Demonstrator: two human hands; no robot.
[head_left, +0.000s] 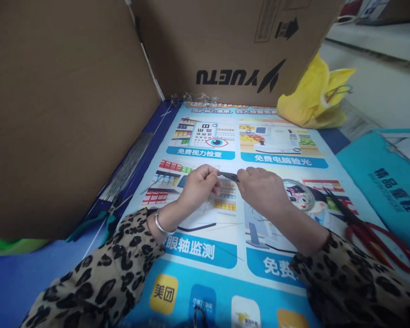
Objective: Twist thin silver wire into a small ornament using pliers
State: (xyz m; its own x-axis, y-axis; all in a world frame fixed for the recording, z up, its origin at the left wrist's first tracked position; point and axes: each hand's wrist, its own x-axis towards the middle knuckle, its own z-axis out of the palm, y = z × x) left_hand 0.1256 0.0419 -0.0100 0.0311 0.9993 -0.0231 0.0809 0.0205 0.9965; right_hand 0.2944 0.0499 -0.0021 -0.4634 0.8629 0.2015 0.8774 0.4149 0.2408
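Observation:
Over the middle of a printed poster sheet (222,164), my left hand (200,184) pinches a thin wire (207,202) between thumb and fingertips. My right hand (264,189) is closed around a dark tool that looks like pliers (229,176). Its narrow black jaws point left and meet my left fingertips; the handles are hidden in my palm. Whether the jaws grip the wire is too small to tell. More thin wire pieces (225,225) lie on the poster below my hands. A round coil or ring (313,200) lies beyond my right wrist.
Cardboard panels (239,41) stand at the back and left. A bundle of straight wires (128,168) and teal-handled pliers (105,218) lie left. Red-handled scissors (369,230), a teal box (372,168) and a yellow bag (307,100) are at right. Small wire pieces (194,98) lie at the back.

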